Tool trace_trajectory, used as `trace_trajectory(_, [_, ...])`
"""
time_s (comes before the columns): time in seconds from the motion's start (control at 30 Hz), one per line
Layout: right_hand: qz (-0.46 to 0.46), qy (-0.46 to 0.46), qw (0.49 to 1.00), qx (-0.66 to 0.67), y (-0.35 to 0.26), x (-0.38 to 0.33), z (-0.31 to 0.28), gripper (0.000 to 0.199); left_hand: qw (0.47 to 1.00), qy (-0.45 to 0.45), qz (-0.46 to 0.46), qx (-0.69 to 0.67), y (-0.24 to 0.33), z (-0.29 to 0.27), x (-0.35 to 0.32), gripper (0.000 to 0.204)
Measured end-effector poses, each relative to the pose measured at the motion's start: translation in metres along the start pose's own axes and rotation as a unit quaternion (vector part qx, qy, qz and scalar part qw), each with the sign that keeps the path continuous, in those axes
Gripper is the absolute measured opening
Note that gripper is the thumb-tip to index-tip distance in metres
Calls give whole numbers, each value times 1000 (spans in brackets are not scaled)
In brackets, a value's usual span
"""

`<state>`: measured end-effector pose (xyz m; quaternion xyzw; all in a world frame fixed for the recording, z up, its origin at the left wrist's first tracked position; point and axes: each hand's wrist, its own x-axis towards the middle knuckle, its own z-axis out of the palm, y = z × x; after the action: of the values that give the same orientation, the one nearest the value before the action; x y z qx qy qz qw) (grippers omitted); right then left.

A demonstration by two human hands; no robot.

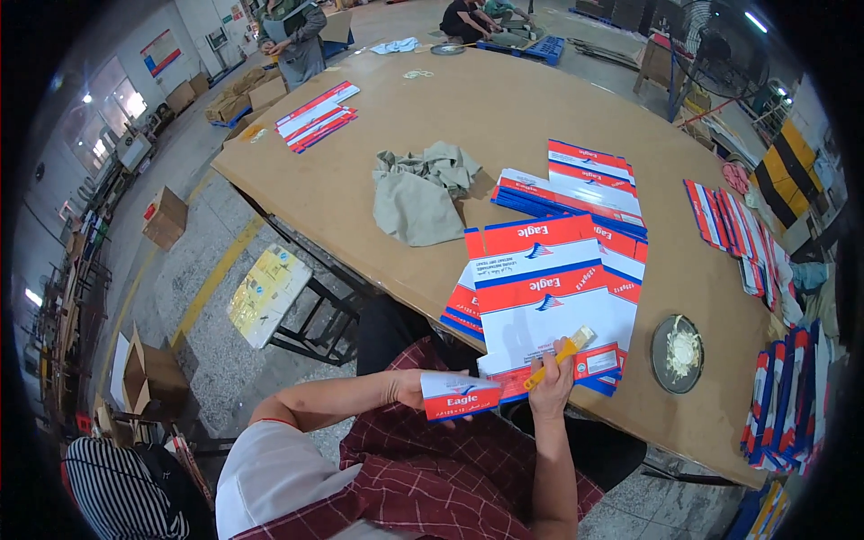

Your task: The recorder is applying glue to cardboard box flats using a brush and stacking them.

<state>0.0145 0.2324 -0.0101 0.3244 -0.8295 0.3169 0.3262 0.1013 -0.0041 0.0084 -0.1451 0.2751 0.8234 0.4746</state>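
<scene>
My left hand (411, 389) is closed on the edge of a small red, white and blue carton (460, 397), held over my lap at the table's near edge. Part of the fingers is hidden behind it. In my right hand (551, 392) is a brush with a yellow handle (535, 377); its pale bristles (583, 337) point up and away to the right. Beneath the brush lies a pile of flat printed cartons (540, 256), fanned unevenly. A round dark dish (663, 376) of whitish paste sits right of the pile.
A crumpled grey-green cloth (423, 193) lies left of another carton stack (589, 175). More cartons are at the far left (315, 117) and along the right edge (783, 396) of the brown table (378, 99). A stool (270, 295) stands left; other people (297, 40) are beyond.
</scene>
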Motion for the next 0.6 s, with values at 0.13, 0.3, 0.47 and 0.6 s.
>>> trace_trajectory(0.13, [-8,-6,1000,24,1,-3,2,51,984,-162,-64,-42,-21,8,21,52])
trace_trajectory(0.3, [-10,-17,1000,13,0,-4,0,54,966,-212,-94,-117,-45,-5,48,46])
trace_trajectory(0.47, [31,34,996,76,-2,3,-6,54,976,-138,27,164,-49,22,40,47])
trace_trajectory(0.6, [-5,60,997,45,-15,27,-30,48,964,-78,-32,253,-44,65,18,51])
